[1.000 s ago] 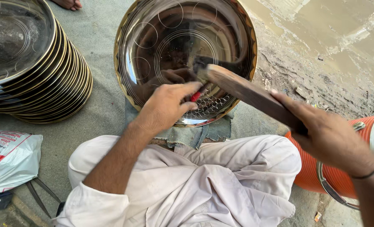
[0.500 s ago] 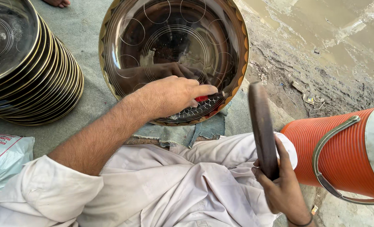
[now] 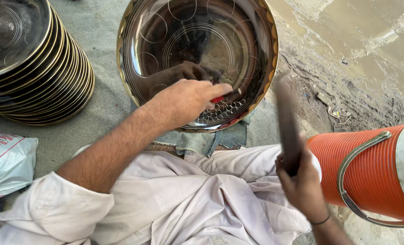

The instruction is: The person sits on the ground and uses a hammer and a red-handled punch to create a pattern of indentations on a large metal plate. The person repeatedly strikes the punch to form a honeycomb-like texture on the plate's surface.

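- The left hand (image 3: 188, 102) has its fingers (image 3: 218, 88) closed around a small red-handled punch (image 3: 220, 98), its tip set on the tray (image 3: 165, 45).
- Just under those fingertips, a patch of small scale-like marks (image 3: 220, 111) runs along the tray's near rim; the tray lies on a bit of grey cloth (image 3: 202, 140) on the floor.
- The right hand (image 3: 302, 181) has its fingers wrapped round the lower end of a dark wooden bat (image 3: 287, 122), held upright and well apart from the punch.
- Judged from this, the step is stamping the pattern, caught between blows.
- The next blow calls for the punch held steady beside the last mark, and the bat landing squarely on its head, clear of the left fingers.
- Beyond the left hand stands a stack (image 3: 34, 72) of trays; beside the right lies an orange cooler (image 3: 370, 172).
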